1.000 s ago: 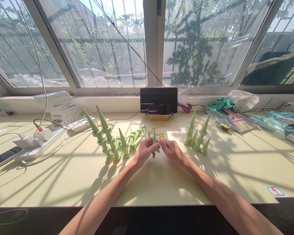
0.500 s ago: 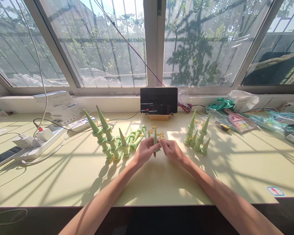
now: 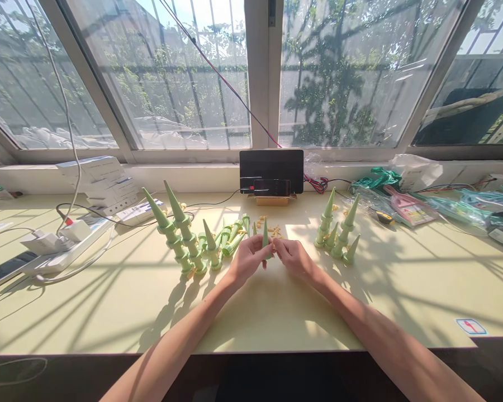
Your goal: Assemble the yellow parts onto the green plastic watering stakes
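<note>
My left hand (image 3: 246, 260) is closed round a green cone-shaped spike (image 3: 265, 234) that points upward. My right hand (image 3: 294, 258) is pinched against the lower part of the same spike, fingertips meeting the left hand's. What the right fingers pinch, if anything, is too small to make out. To the left, tall stacks of green spikes (image 3: 180, 229) stand with several loose ones lying behind them. A group of upright green spikes (image 3: 337, 229) stands to the right. Small yellow parts (image 3: 272, 228) lie scattered just beyond my hands.
A dark screen with a phone on a wooden stand (image 3: 271, 178) sits at the back by the window. A white power strip with cables (image 3: 62, 240) and paper boxes (image 3: 100, 181) are at the left. Plastic bags and packets (image 3: 406, 201) fill the right.
Almost nothing has moved. The spike in my hands has shifted slightly upward and my fingertips have adjusted on it.
</note>
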The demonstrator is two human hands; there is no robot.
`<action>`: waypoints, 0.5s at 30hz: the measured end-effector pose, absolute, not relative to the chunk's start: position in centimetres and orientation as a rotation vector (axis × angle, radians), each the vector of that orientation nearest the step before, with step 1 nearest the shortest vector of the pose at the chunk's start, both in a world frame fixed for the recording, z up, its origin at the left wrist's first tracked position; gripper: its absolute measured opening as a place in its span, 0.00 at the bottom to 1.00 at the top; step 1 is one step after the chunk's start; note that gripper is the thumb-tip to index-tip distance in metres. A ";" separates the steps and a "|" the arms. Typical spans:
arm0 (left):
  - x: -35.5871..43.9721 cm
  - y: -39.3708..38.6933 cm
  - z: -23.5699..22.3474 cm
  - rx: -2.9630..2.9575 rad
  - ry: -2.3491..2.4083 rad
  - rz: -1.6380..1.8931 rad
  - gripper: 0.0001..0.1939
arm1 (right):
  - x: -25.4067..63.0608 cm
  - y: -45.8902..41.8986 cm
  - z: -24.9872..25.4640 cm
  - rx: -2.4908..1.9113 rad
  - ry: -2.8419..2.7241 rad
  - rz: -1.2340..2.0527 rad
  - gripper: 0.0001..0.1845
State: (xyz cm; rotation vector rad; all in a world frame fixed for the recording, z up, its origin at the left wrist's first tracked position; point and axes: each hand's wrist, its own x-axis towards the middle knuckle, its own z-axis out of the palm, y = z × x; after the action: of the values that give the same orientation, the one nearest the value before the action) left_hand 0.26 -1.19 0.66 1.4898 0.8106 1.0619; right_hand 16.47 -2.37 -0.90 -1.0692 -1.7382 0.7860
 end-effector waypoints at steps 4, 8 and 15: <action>0.3 -1.4 1.1 1.428 0.797 1.057 0.18 | 16.6 -2.5 -0.8 -1.044 -1.768 0.748 0.25; 0.3 -1.6 1.4 1.403 0.784 1.050 0.17 | 16.7 -2.3 -1.0 -1.003 -1.804 0.740 0.23; 0.2 -1.6 1.5 1.405 0.795 1.027 0.17 | 16.8 -2.0 -1.6 -0.986 -1.838 0.731 0.25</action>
State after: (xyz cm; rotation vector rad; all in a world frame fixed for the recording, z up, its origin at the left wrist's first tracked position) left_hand 0.22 -1.63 1.47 1.4054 0.7948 1.0268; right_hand 16.78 -1.98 -1.59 -0.9864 -1.8375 0.7310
